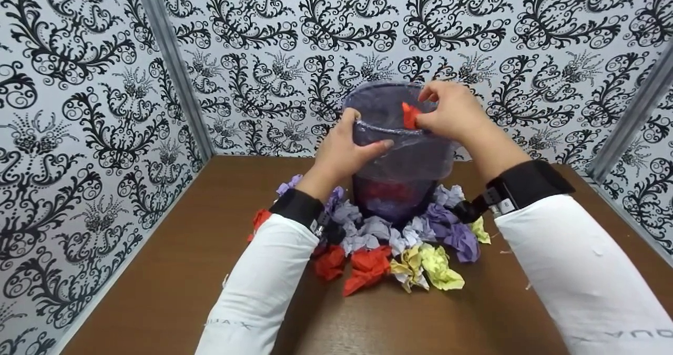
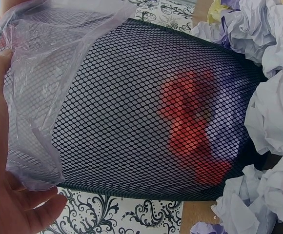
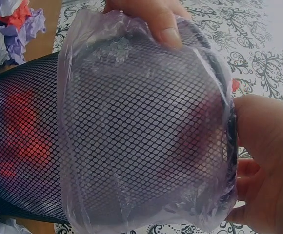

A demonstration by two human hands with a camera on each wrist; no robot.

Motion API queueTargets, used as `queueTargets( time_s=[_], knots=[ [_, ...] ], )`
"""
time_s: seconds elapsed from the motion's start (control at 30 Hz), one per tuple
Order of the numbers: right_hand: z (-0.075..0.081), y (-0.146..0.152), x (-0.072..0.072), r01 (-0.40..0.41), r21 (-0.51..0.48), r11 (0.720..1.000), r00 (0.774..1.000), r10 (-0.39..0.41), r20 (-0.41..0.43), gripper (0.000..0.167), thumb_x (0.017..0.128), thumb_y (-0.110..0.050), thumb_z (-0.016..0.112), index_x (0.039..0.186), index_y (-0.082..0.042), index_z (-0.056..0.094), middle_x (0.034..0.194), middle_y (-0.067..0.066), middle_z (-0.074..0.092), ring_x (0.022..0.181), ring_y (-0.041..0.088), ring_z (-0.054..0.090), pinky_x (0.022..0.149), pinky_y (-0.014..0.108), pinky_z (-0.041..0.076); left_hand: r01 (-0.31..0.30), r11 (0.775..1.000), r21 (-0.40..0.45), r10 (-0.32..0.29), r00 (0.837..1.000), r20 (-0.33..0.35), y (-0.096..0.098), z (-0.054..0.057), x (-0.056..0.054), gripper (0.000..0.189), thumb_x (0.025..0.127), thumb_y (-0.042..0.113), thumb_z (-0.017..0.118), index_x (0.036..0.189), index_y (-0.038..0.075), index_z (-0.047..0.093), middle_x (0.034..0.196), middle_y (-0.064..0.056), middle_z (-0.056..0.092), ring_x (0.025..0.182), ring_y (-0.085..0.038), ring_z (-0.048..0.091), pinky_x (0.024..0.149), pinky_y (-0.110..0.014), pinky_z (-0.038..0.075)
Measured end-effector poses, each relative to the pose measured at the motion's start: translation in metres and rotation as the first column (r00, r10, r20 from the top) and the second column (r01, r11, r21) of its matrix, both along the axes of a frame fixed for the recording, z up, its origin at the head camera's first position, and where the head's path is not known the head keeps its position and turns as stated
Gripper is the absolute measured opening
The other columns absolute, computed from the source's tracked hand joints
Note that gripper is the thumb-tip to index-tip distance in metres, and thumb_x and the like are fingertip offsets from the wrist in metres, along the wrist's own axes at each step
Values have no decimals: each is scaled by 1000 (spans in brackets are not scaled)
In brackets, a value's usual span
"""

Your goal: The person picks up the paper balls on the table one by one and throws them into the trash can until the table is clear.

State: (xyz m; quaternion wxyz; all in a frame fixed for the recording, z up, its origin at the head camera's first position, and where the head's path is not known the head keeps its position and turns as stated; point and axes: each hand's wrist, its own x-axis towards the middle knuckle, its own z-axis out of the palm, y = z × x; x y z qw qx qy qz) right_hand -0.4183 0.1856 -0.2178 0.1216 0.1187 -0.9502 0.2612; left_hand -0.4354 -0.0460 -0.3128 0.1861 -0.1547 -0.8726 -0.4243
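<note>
A dark mesh waste bin point(image 1: 391, 210) stands upright with a thin, see-through purple bag point(image 1: 415, 160) folded over its rim. My left hand point(image 1: 339, 147) grips the rim on the left, thumb outside over the bag. At the right of the mouth, my right hand point(image 1: 455, 110) holds a crumpled red paper point(image 1: 410, 115) just inside the rim. Through the mesh, the left wrist view shows red paper point(image 2: 188, 112) and pale purple paper point(image 2: 227, 119) low in the bin. In the right wrist view, the bag and rim partly hide the right hand's fingers.
Crumpled papers surround the bin's base on the brown table point(image 1: 236, 186): red point(image 1: 368, 268), yellow point(image 1: 441, 271), purple point(image 1: 462, 242) and pale grey ones point(image 1: 376, 229). Close behind the table rises a black-and-white patterned wall point(image 1: 252, 71).
</note>
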Motion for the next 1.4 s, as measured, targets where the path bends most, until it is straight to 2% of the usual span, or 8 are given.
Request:
queueTargets(
  time_s=[0.23, 0.4, 0.53, 0.73, 1.0, 1.17, 1.27, 1.4],
  knots=[
    [-2, 5, 13, -38, -2, 999, 998, 38, -44, 44, 93, -26, 66, 133, -9, 60, 130, 17, 61, 112, 34, 59, 96, 55, 54, 6, 1000, 7, -6, 1000, 7, -1, -1, 0, 80, 64, 78, 81, 120, 32, 46, 106, 8, 66, 96, -16, 65, 83, -38, 57],
    [-3, 13, 30, -84, 13, 996, 984, 85, -154, 40, 95, -29, 65, 128, -7, 63, 123, 16, 62, 111, 34, 59, 94, 53, 55, -1, 1000, 1, 1, 1000, 15, 0, 0, 0, 79, 66, 77, 81, 120, 33, 46, 110, 9, 65, 98, -15, 65, 86, -39, 57],
    [-5, 23, 47, -124, 12, 992, 951, 122, -286, 34, 94, -24, 65, 123, -5, 65, 118, 14, 64, 107, 30, 59, 91, 50, 54, -14, 1000, -9, 14, 1000, 15, 0, 0, -1, 78, 66, 76, 81, 120, 33, 45, 109, 9, 65, 97, -15, 65, 86, -39, 57],
    [-19, 39, 73, -180, 12, 984, 873, 166, -458, 24, 91, -13, 68, 113, -3, 70, 111, 12, 70, 103, 26, 62, 91, 43, 50, -15, 1000, -8, 15, 999, 33, 1, 1, 0, 77, 67, 75, 82, 120, 33, 45, 108, 8, 65, 96, -15, 65, 85, -39, 57],
    [-57, 66, 88, -196, -40, 980, 819, 141, -556, 24, 85, -6, 74, 109, -3, 72, 109, 10, 74, 100, 13, 60, 90, 16, 43, 11, 1000, 21, -12, 998, 64, -1, 3, 2, 79, 65, 75, 82, 121, 33, 46, 109, 8, 64, 97, -15, 66, 86, -40, 59],
    [-86, 81, 88, -170, -63, 983, 850, 114, -514, 26, 84, -7, 76, 110, -3, 71, 105, 11, 72, 95, 8, 54, 84, 15, 42, 17, 999, 40, -20, 997, 75, -1, 2, 2, 79, 64, 75, 83, 121, 33, 46, 112, 8, 64, 100, -15, 65, 88, -41, 59],
    [-103, 88, 89, -119, -56, 991, 900, 84, -428, 30, 85, -10, 77, 114, -5, 70, 112, 11, 70, 96, 14, 55, 84, 20, 44, 7, 1000, 20, -8, 999, 50, 0, 1, 1, 79, 65, 76, 82, 119, 33, 46, 111, 9, 64, 98, -14, 65, 87, -40, 58],
    [-124, 96, 88, -69, -18, 997, 972, 63, -228, 44, 88, -21, 79, 127, -7, 65, 132, 15, 63, 107, 29, 60, 91, 46, 54, -2, 1000, 4, 2, 1000, 16, 0, 0, 0, 77, 65, 77, 81, 117, 32, 45, 107, 9, 65, 95, -14, 65, 83, -37, 57]
  ],
)
